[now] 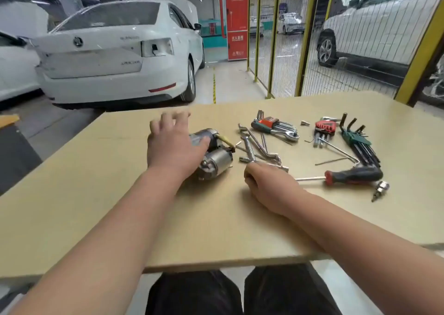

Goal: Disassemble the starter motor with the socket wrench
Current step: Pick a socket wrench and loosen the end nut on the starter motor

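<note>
Right hand (pixel 266 185) grips socket wrench (pixel 249 151); left hand (pixel 173 144) spread over starter motor (pixel 217 162); hex keys (pixel 366 152) in green holder (pixel 355 138).

The one head-worn view looks forward and down (from close above) over the table (pixel 96 206) toward parked cars.

Chinese signs on red cabinet (pixel 237 24) blurred, white car (pixel 115 57) lettering unreadable

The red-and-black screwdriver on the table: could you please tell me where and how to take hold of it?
Grip the screwdriver by its thick handle, coming from above on the near side. It lies flat with its thin shaft pointing left, and the black hex keys crowd the handle's far right end.
</note>
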`<action>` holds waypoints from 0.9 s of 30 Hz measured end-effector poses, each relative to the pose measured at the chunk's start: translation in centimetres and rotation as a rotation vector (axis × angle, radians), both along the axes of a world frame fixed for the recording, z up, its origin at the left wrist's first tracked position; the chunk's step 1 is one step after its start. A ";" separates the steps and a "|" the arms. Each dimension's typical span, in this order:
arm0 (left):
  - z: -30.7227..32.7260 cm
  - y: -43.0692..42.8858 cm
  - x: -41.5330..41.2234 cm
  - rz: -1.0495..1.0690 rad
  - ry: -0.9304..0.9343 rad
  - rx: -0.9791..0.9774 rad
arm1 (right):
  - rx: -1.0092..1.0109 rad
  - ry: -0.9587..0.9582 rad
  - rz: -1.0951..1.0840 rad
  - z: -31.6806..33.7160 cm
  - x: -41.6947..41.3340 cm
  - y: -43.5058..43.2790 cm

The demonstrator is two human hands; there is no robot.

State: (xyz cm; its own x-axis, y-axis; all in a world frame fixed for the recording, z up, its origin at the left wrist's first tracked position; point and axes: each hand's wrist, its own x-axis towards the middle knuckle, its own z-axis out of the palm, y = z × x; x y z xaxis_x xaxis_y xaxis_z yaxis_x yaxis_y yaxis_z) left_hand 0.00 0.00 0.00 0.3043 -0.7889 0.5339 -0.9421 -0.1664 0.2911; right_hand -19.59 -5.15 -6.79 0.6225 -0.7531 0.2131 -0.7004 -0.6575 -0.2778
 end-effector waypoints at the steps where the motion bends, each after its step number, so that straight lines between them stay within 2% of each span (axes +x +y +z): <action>1: -0.1 -0.8 0.8 0.043 0.013 0.053 | -0.029 -0.035 0.004 -0.2 0.1 -1.3; 5: -2.0 -3.1 4.3 0.005 -0.115 -0.078 | -0.033 -0.094 -0.026 -0.7 0.1 -6.8; 13: -2.8 -7.8 8.6 -0.323 -0.037 -0.283 | -0.080 -0.114 -0.219 -1.2 1.3 -13.3; 15: -3.9 -7.7 9.0 -0.299 -0.010 -0.342 | -0.085 -0.105 -0.242 -1.3 1.3 -13.5; 18: -5.1 -7.0 9.2 -0.263 0.128 -0.363 | -0.123 -0.174 -0.282 -1.2 0.9 -12.9; 22: -4.9 -7.0 9.4 -0.225 0.182 -0.324 | -0.155 -0.483 -0.279 -0.5 -0.1 -12.9; 25: -4.5 -6.4 8.9 -0.190 0.262 -0.279 | -0.068 -0.682 -0.446 0.6 -2.4 -14.8; 27: -4.0 -5.6 8.3 -0.135 0.289 -0.217 | -0.029 -0.579 -0.549 0.9 -4.2 -16.1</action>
State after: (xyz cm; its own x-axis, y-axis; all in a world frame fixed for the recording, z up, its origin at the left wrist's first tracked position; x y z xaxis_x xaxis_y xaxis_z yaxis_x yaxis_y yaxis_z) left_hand 8.33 -5.61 -4.04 0.3680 -0.7101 0.6003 -0.8254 0.0479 0.5625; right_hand -23.79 -21.21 -5.88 -0.0519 -0.9091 0.4133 -0.6759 -0.2728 -0.6847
